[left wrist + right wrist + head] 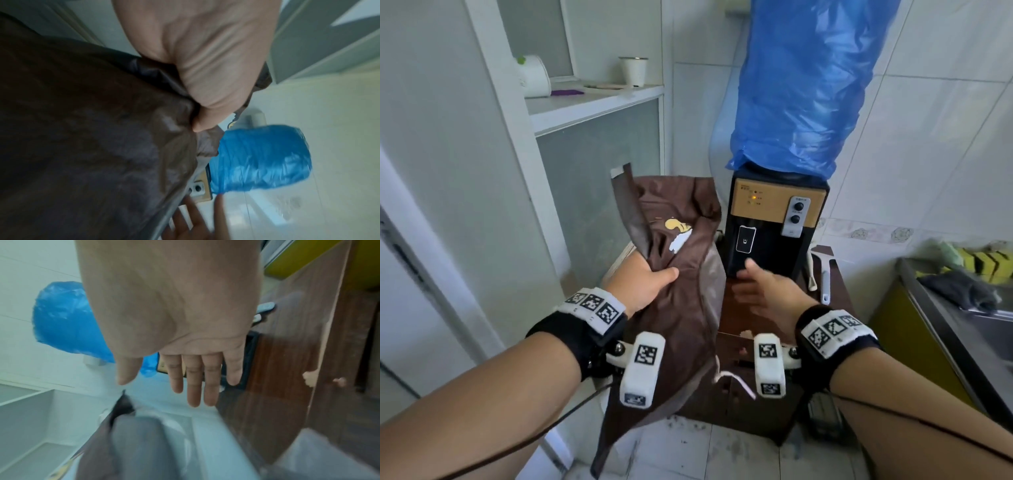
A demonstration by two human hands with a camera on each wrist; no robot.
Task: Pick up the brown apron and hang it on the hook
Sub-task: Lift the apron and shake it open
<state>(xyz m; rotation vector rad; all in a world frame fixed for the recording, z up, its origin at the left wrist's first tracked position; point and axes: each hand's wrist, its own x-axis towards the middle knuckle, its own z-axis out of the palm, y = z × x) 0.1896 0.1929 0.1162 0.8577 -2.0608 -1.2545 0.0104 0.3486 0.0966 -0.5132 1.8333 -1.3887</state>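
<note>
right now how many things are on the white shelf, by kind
white cup: 1
white tub with a green spot, lying on its side: 1
purple flat thing: 1
thin stick-like items, too blurred to count
total: 3 countable things

— What's worn on the arms?
— Bare forearms, no sleeves. Black wrist straps w/ white blocks of b/w square codes. White cam pod [643,369] under each wrist, also coded. Thin dark cable along each arm.
</note>
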